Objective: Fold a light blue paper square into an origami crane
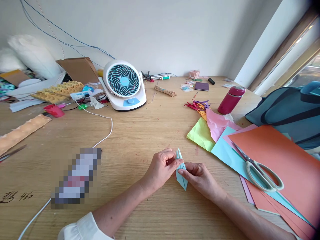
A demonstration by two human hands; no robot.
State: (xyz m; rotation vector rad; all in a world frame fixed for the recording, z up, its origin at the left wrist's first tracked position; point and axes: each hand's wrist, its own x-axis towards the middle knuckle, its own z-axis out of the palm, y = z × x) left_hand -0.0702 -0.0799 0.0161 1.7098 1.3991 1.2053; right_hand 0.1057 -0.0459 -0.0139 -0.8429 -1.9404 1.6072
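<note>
A small piece of folded light blue paper (182,181) is held between my two hands above the table, its narrow end pointing away from me. My left hand (163,166) pinches its upper part, thumb on the near face. Lower down on the right edge, my right hand (200,178) grips it between thumb and curled fingers. Dark lines, perhaps creases or marks, show on the paper. Part of it is hidden behind my fingers. To the right, scissors (258,171) with pale handles lie on a stack of coloured paper (287,153).
A white fan (123,85) stands at the back. On the left lies a blurred-out phone-like object (76,176) with a white cable (110,130). A magenta bottle (231,100) and a blue-grey bag (290,113) stand at the right, near crumpled green paper (202,135).
</note>
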